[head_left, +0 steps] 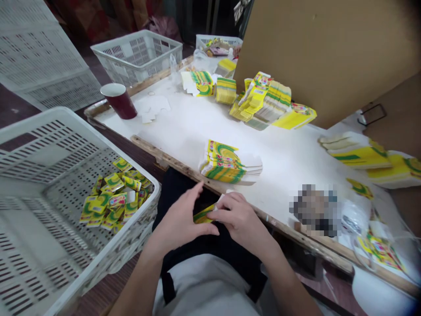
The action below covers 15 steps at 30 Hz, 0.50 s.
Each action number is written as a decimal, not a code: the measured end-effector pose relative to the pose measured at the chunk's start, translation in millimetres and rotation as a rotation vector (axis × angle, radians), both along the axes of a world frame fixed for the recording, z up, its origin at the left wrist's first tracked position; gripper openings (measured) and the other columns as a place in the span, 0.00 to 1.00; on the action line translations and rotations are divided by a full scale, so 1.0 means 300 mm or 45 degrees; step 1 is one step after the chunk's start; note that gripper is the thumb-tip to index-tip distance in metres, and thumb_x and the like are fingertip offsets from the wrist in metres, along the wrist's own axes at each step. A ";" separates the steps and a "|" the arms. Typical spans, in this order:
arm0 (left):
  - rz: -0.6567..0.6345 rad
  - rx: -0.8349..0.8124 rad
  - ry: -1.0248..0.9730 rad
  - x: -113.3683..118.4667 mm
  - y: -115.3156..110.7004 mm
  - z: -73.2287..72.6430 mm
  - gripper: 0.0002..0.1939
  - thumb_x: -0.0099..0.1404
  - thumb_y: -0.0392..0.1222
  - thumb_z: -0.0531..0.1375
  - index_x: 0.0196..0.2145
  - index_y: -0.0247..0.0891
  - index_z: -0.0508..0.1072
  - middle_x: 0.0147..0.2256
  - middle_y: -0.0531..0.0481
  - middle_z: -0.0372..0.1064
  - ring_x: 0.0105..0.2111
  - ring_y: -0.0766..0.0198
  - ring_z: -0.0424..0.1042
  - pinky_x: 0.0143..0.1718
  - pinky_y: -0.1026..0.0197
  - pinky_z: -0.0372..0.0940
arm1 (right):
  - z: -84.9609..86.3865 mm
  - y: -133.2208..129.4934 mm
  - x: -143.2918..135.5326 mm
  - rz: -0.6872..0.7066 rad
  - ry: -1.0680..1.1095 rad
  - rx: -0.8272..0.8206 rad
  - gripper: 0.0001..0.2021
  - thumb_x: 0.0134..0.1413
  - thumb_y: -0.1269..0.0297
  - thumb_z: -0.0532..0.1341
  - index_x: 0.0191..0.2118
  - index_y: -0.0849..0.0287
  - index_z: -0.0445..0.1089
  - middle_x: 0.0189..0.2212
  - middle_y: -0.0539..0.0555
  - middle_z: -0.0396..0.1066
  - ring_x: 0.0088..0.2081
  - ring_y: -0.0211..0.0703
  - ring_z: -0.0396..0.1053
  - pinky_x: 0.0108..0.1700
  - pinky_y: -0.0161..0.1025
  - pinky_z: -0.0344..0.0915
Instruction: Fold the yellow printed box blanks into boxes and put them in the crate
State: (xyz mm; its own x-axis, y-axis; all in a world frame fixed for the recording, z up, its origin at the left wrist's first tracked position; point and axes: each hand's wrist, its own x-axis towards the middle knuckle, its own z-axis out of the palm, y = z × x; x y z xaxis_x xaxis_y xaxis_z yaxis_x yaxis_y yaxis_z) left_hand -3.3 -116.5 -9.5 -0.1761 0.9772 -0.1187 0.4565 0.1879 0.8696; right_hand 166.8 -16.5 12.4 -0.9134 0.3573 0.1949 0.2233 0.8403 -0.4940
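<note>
Yellow-and-green printed card forms the carton being handled, located low between the two hands, over the lap and just off the near edge of the desk. The right hand is closed, with thumb and fingers pinching the carton's right end. The left hand is open, with thumb and fingers spread around the other end; whether its skin touches the card cannot be told.

Step in hand, as judged: manipulation of one carton held by the right hand. Whether its end flaps are folded cannot be confirmed, because the fingers cover them. A second grip would call for closing the left thumb and fingers lightly, since thin card may crease under pressure.

Immediately ahead, a stack of flat cartons lies fanned by the wooden edge strip. To the left, beside the desk, a large white crate contains loose small boxes. Its near rim stands close to the left forearm and limits sideways travel at low height.

Further back are a dark red cup, white paper scraps and bundled cartons. A cardboard sheet stands behind the bundles and restricts reach beyond them. More carton bundles lie at the right. A pixelated area on that side hides its contents.
</note>
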 end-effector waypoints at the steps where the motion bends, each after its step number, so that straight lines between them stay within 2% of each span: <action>1: -0.082 -0.077 -0.020 0.010 0.004 -0.004 0.41 0.47 0.53 0.67 0.56 0.41 0.60 0.50 0.42 0.67 0.49 0.50 0.67 0.50 0.49 0.62 | 0.005 -0.005 0.000 0.004 0.037 -0.006 0.13 0.55 0.77 0.56 0.36 0.54 0.75 0.28 0.52 0.67 0.36 0.43 0.63 0.44 0.46 0.62; 2: -0.127 -0.114 -0.044 0.021 0.007 -0.007 0.35 0.49 0.53 0.66 0.53 0.41 0.62 0.47 0.44 0.69 0.45 0.52 0.69 0.47 0.51 0.64 | 0.009 -0.008 0.002 -0.027 0.087 -0.008 0.14 0.56 0.77 0.55 0.37 0.53 0.75 0.29 0.52 0.67 0.37 0.43 0.63 0.48 0.48 0.61; 4: -0.086 -0.078 -0.079 0.040 0.012 -0.007 0.26 0.54 0.48 0.63 0.49 0.41 0.63 0.43 0.48 0.70 0.42 0.57 0.70 0.43 0.56 0.65 | 0.007 -0.012 0.006 -0.220 0.230 -0.022 0.16 0.54 0.76 0.57 0.44 0.51 0.72 0.38 0.54 0.66 0.45 0.46 0.63 0.56 0.53 0.56; 6: 0.034 0.015 -0.079 0.053 0.015 0.000 0.25 0.54 0.43 0.62 0.49 0.41 0.61 0.42 0.49 0.69 0.41 0.60 0.69 0.42 0.59 0.64 | -0.011 -0.015 0.004 -0.506 0.456 -0.115 0.25 0.51 0.71 0.62 0.55 0.50 0.63 0.50 0.57 0.61 0.56 0.52 0.57 0.60 0.56 0.51; 8: 0.080 0.087 -0.066 0.060 0.018 0.009 0.27 0.54 0.41 0.62 0.50 0.41 0.59 0.43 0.50 0.68 0.41 0.60 0.69 0.42 0.60 0.64 | -0.041 -0.021 -0.006 -0.678 0.680 -0.383 0.34 0.51 0.64 0.62 0.63 0.51 0.50 0.59 0.59 0.53 0.61 0.54 0.52 0.60 0.56 0.52; 10: 0.085 0.148 -0.036 0.065 0.019 0.012 0.29 0.54 0.41 0.61 0.52 0.41 0.57 0.43 0.48 0.67 0.41 0.60 0.70 0.42 0.59 0.65 | -0.071 -0.030 -0.022 -0.630 0.767 -0.786 0.30 0.57 0.61 0.57 0.64 0.50 0.46 0.61 0.58 0.53 0.61 0.51 0.54 0.60 0.54 0.55; 12: 0.090 0.200 0.020 0.072 0.018 0.006 0.30 0.54 0.41 0.61 0.53 0.41 0.55 0.43 0.47 0.67 0.40 0.59 0.70 0.42 0.58 0.65 | -0.087 -0.041 -0.036 -0.489 0.711 -1.135 0.24 0.61 0.59 0.52 0.62 0.50 0.51 0.60 0.56 0.57 0.60 0.48 0.58 0.59 0.51 0.58; 15: 0.038 0.303 0.098 0.093 0.010 -0.012 0.35 0.52 0.37 0.62 0.55 0.42 0.52 0.47 0.45 0.64 0.44 0.56 0.69 0.44 0.56 0.65 | -0.082 -0.053 -0.047 -0.344 0.558 -1.368 0.21 0.60 0.61 0.54 0.58 0.51 0.60 0.58 0.54 0.61 0.59 0.47 0.59 0.61 0.49 0.55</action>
